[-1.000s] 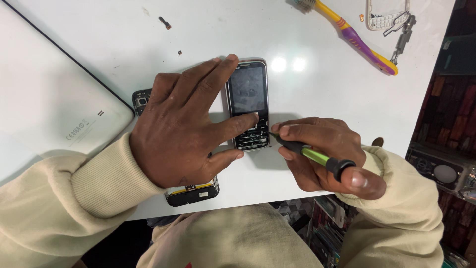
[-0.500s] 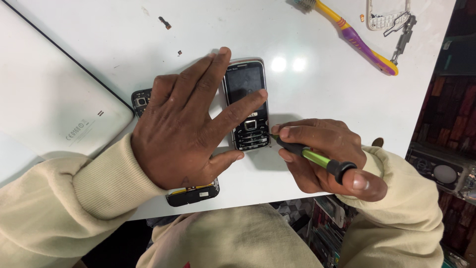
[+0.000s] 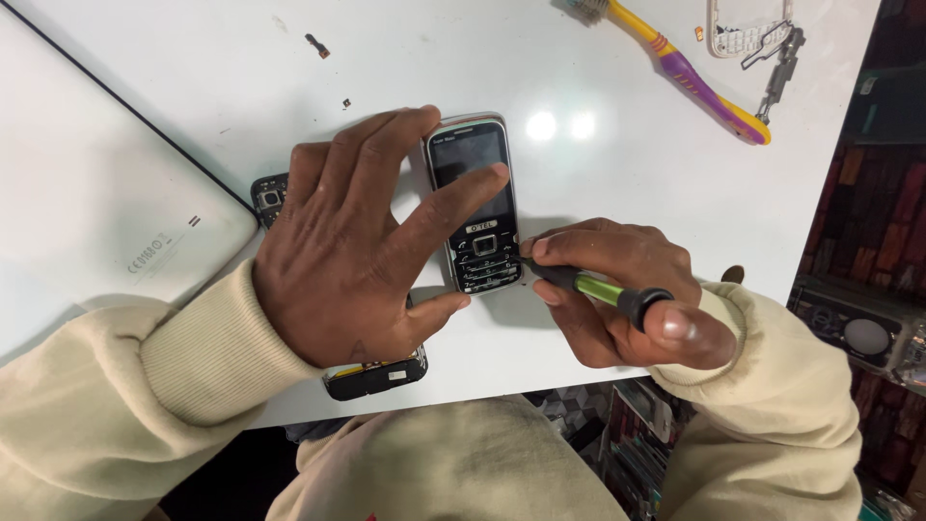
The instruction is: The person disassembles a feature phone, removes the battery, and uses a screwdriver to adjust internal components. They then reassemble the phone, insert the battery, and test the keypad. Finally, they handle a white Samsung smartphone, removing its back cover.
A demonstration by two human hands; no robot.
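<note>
A black bar-type mobile phone [image 3: 476, 207] with a silver rim lies face up on the white table [image 3: 482, 68]. My left hand [image 3: 362, 241] rests spread over it, fingers pressing its left side and screen, thumb near its lower edge. My right hand [image 3: 617, 294] grips a green and black screwdriver [image 3: 598, 287]; its tip touches the phone's lower right edge by the keypad. Under my left palm lies a second dark phone body [image 3: 371, 374], mostly hidden.
A large white slab-like device [image 3: 87, 203] lies at the left. A yellow and purple toothbrush [image 3: 690, 72], a white phone frame [image 3: 738, 29] and a metal tool [image 3: 776, 68] sit at the far right. Small debris dots the table. The table's edge runs close behind my right hand.
My left index finger has slid further across the phone's screen, and the fingers have spread. The right hand and screwdriver stay at the phone's lower right edge.
</note>
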